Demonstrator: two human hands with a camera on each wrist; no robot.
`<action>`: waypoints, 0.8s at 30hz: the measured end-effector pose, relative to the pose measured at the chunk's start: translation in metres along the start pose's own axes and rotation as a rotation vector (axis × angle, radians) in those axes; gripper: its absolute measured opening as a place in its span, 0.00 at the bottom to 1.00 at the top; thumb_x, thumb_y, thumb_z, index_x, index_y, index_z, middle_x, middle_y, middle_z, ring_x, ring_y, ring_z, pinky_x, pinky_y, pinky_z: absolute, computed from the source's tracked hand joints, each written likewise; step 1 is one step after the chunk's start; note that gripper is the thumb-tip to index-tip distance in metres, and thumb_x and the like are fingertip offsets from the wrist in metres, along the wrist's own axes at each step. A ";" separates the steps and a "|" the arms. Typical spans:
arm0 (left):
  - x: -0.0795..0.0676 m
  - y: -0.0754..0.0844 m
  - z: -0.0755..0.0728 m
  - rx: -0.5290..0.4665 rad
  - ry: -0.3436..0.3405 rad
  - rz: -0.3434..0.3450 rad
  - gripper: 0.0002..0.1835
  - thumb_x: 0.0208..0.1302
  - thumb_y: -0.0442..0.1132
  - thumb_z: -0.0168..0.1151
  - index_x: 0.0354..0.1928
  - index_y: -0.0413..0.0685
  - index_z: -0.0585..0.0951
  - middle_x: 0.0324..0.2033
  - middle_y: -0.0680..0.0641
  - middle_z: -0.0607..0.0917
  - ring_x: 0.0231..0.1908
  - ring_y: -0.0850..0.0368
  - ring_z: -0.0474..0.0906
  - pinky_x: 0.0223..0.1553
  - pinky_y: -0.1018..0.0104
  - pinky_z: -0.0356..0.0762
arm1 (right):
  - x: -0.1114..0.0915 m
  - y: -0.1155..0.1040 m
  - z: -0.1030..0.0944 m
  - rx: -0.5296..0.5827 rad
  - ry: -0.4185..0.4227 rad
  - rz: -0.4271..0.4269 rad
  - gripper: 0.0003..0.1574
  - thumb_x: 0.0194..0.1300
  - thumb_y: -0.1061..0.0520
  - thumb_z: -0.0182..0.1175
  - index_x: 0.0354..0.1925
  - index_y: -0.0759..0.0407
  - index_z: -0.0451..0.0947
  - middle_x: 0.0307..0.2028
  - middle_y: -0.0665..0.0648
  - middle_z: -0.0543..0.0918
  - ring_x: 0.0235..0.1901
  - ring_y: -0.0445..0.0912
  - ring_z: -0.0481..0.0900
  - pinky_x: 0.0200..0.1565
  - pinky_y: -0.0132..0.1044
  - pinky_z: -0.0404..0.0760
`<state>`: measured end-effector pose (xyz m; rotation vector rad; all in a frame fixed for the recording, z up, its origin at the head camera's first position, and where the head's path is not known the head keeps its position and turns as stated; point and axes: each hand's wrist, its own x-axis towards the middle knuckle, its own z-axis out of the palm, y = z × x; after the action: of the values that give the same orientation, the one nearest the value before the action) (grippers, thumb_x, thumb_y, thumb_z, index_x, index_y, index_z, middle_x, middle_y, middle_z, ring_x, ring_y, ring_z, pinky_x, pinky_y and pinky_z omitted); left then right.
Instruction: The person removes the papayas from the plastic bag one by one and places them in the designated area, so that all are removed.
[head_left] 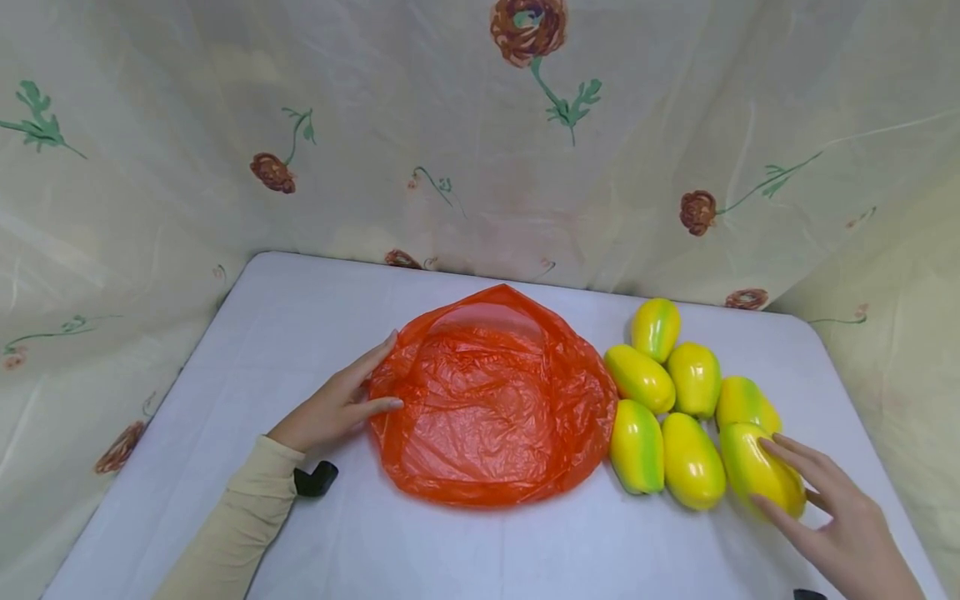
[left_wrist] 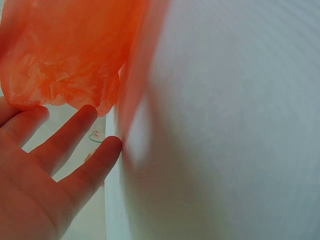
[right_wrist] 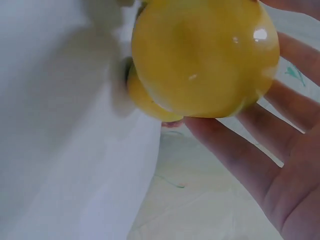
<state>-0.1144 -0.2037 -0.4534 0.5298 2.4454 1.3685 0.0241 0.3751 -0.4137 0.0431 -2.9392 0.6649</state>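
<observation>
An orange-red plastic bag [head_left: 480,408] lies spread in the middle of the table, its mouth wide and rounded. At its left rim is my left hand [head_left: 341,400], thumb over the front edge and fingers spread along the side. The left wrist view shows these fingers [left_wrist: 75,135] fairly straight, fingertips right at the thin plastic. My right hand [head_left: 843,508] holds a yellow-green mango [head_left: 757,467] at the near right of a group, with thumb and fingers on opposite sides. That mango [right_wrist: 205,55] fills much of the right wrist view.
Several more mangoes lie close together right of the bag, such as one mango [head_left: 637,446] beside its rim. A white cloth covers the table [head_left: 465,558]. A floral curtain [head_left: 450,125] hangs behind and beside it. Black straps [head_left: 317,479] sit at the wrists.
</observation>
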 end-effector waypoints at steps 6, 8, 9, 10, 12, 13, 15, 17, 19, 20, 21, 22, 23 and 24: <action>0.001 0.000 -0.001 0.000 -0.004 0.004 0.50 0.70 0.50 0.68 0.84 0.68 0.46 0.84 0.54 0.48 0.83 0.47 0.46 0.79 0.42 0.57 | -0.002 0.011 0.002 -0.026 -0.051 0.010 0.48 0.57 0.52 0.79 0.71 0.59 0.70 0.65 0.69 0.76 0.62 0.30 0.68 0.41 0.63 0.86; 0.001 -0.001 0.000 0.002 -0.004 0.003 0.50 0.70 0.50 0.68 0.84 0.68 0.46 0.84 0.54 0.48 0.83 0.47 0.46 0.79 0.42 0.57 | -0.002 0.014 0.002 -0.028 -0.052 0.008 0.47 0.55 0.52 0.80 0.70 0.59 0.72 0.65 0.68 0.77 0.59 0.24 0.66 0.40 0.61 0.86; 0.001 -0.001 0.000 0.002 -0.004 0.002 0.50 0.70 0.49 0.68 0.84 0.68 0.47 0.84 0.54 0.48 0.83 0.47 0.46 0.79 0.42 0.58 | -0.002 0.014 0.003 -0.030 -0.062 0.011 0.47 0.56 0.52 0.80 0.69 0.59 0.72 0.65 0.68 0.77 0.61 0.30 0.68 0.40 0.60 0.86; 0.001 -0.001 0.000 0.001 -0.003 0.000 0.50 0.70 0.49 0.68 0.84 0.69 0.47 0.84 0.54 0.48 0.83 0.46 0.46 0.78 0.42 0.58 | -0.002 0.015 0.003 -0.031 -0.068 0.012 0.45 0.55 0.53 0.80 0.68 0.59 0.73 0.65 0.68 0.76 0.62 0.31 0.68 0.41 0.61 0.86; 0.001 -0.001 0.001 0.002 -0.001 -0.002 0.50 0.70 0.49 0.68 0.83 0.69 0.47 0.84 0.54 0.49 0.83 0.46 0.47 0.78 0.42 0.59 | 0.000 0.016 0.004 -0.033 -0.103 0.035 0.44 0.56 0.52 0.79 0.66 0.61 0.74 0.65 0.70 0.74 0.64 0.48 0.71 0.43 0.64 0.86; 0.001 -0.001 0.001 0.002 0.000 -0.002 0.50 0.69 0.49 0.68 0.83 0.69 0.47 0.84 0.54 0.49 0.83 0.46 0.47 0.78 0.42 0.60 | 0.000 0.016 0.004 -0.033 -0.118 0.042 0.43 0.57 0.53 0.79 0.66 0.62 0.74 0.64 0.71 0.74 0.62 0.58 0.72 0.43 0.66 0.85; 0.001 -0.001 0.001 0.002 0.000 0.000 0.50 0.69 0.49 0.68 0.84 0.69 0.47 0.84 0.54 0.49 0.83 0.46 0.47 0.78 0.43 0.60 | 0.001 0.016 0.005 -0.035 -0.154 0.067 0.42 0.58 0.53 0.78 0.65 0.64 0.74 0.64 0.72 0.72 0.58 0.70 0.70 0.45 0.69 0.84; 0.001 -0.001 0.001 0.006 0.000 0.000 0.50 0.69 0.49 0.68 0.84 0.68 0.47 0.84 0.54 0.49 0.83 0.46 0.47 0.78 0.43 0.60 | 0.002 0.018 0.006 -0.027 -0.173 0.084 0.42 0.58 0.54 0.78 0.66 0.65 0.73 0.63 0.73 0.72 0.58 0.71 0.71 0.46 0.71 0.83; 0.001 0.000 0.001 0.011 -0.001 -0.001 0.50 0.70 0.50 0.68 0.84 0.68 0.47 0.84 0.54 0.49 0.83 0.47 0.47 0.78 0.43 0.60 | 0.001 0.019 0.007 -0.025 -0.171 0.083 0.42 0.58 0.54 0.78 0.66 0.65 0.73 0.62 0.72 0.74 0.57 0.69 0.71 0.46 0.71 0.83; 0.000 0.000 0.000 0.013 -0.001 -0.002 0.50 0.69 0.50 0.68 0.84 0.68 0.47 0.84 0.54 0.49 0.83 0.47 0.47 0.78 0.43 0.60 | 0.001 0.019 0.007 -0.027 -0.176 0.090 0.42 0.58 0.53 0.78 0.66 0.65 0.73 0.63 0.72 0.73 0.57 0.69 0.71 0.47 0.71 0.83; 0.000 0.000 0.000 0.015 -0.001 -0.002 0.50 0.70 0.50 0.68 0.84 0.68 0.46 0.84 0.54 0.48 0.83 0.47 0.47 0.78 0.43 0.59 | 0.001 0.020 0.008 -0.027 -0.177 0.095 0.43 0.59 0.52 0.78 0.66 0.64 0.73 0.63 0.72 0.73 0.58 0.69 0.71 0.47 0.71 0.82; 0.000 0.000 0.000 0.015 -0.002 -0.003 0.50 0.70 0.50 0.68 0.84 0.69 0.46 0.84 0.55 0.48 0.83 0.47 0.47 0.78 0.43 0.59 | 0.001 0.020 0.008 -0.022 -0.180 0.101 0.43 0.60 0.51 0.77 0.67 0.64 0.72 0.64 0.73 0.73 0.58 0.69 0.71 0.48 0.71 0.82; 0.000 0.000 0.000 0.014 -0.004 -0.003 0.50 0.70 0.50 0.68 0.84 0.68 0.46 0.84 0.55 0.48 0.83 0.47 0.47 0.78 0.43 0.59 | 0.000 0.021 0.009 -0.020 -0.184 0.109 0.43 0.61 0.50 0.76 0.68 0.65 0.72 0.65 0.73 0.72 0.59 0.70 0.70 0.49 0.72 0.81; 0.000 0.000 0.000 0.014 -0.005 -0.004 0.50 0.70 0.50 0.68 0.84 0.68 0.46 0.84 0.55 0.48 0.83 0.47 0.47 0.78 0.43 0.59 | 0.000 0.020 0.010 -0.020 -0.187 0.117 0.43 0.62 0.49 0.76 0.68 0.65 0.71 0.65 0.73 0.72 0.59 0.70 0.70 0.49 0.73 0.80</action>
<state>-0.1145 -0.2042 -0.4536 0.5306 2.4520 1.3478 0.0218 0.3893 -0.4311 -0.0725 -3.1478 0.6823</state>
